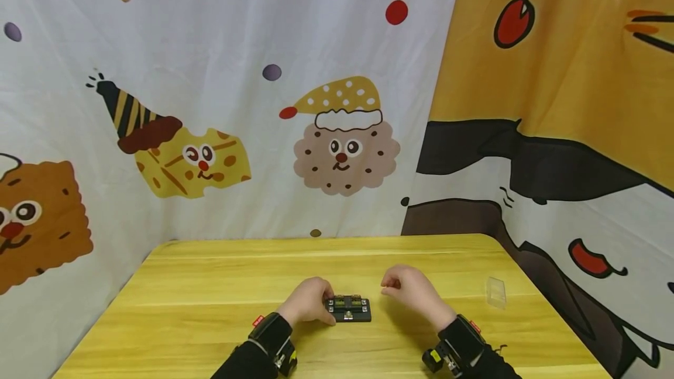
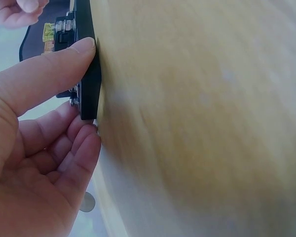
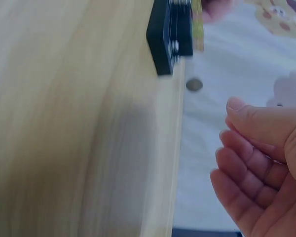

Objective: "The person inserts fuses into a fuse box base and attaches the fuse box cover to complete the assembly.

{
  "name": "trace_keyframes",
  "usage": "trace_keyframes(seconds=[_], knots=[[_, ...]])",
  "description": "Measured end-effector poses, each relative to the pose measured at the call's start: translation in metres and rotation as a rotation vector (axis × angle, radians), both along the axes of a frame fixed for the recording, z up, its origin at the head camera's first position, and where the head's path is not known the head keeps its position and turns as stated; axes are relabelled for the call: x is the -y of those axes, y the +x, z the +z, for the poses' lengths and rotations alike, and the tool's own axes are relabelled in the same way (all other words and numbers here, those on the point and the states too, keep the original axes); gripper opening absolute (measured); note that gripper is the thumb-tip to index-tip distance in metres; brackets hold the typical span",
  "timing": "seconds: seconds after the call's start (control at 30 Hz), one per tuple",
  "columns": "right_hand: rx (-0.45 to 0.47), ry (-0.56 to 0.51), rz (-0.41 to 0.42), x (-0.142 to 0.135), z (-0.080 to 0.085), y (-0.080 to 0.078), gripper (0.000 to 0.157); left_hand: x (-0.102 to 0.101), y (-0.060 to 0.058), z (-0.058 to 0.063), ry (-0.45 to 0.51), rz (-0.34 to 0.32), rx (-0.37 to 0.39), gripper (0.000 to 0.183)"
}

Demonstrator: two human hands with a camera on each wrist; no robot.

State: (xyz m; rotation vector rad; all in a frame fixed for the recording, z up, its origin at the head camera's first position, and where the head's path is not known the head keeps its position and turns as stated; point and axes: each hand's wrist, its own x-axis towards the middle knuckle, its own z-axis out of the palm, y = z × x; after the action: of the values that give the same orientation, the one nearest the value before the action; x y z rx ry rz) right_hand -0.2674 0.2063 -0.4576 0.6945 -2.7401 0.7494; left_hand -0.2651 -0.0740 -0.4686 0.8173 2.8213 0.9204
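A small black fuse block [image 1: 348, 310] with metal screw terminals sits on the table. Blade fuses [image 2: 48, 32], yellow and orange, stand up from it in the left wrist view. My left hand [image 1: 309, 302] grips the block's left end, its thumb on the near edge and its fingers around the end and far side. To the right of the block, my right hand [image 1: 413, 292] hovers above the table, apart from it. In the right wrist view the fingers [image 3: 237, 165] are loosely bent beside the thumb, and nothing shows between them.
A clear plastic cover [image 1: 496, 293] lies on the right part of the wood-grain table [image 1: 221, 274]. Behind the table hangs a white curtain [image 1: 221, 34] with cartoon prints, and an orange and white one [image 1: 584, 92] hangs on the right.
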Motion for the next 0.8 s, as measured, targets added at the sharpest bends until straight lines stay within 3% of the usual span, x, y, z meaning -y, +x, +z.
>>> trace_keyframes(seconds=[0.23,0.57,0.8], knots=[[0.007,0.035,-0.185,-0.032,0.01,-0.002,0.012,0.001,0.0,-0.001,0.001,0.002,-0.008,0.04],[0.01,0.081,-0.4,-0.084,0.013,-0.007,0.032,0.0,-0.001,-0.003,0.003,0.004,0.0,0.039],[0.015,0.109,-0.499,-0.112,0.017,-0.009,0.036,0.001,-0.002,-0.004,0.0,0.004,0.013,0.039]])
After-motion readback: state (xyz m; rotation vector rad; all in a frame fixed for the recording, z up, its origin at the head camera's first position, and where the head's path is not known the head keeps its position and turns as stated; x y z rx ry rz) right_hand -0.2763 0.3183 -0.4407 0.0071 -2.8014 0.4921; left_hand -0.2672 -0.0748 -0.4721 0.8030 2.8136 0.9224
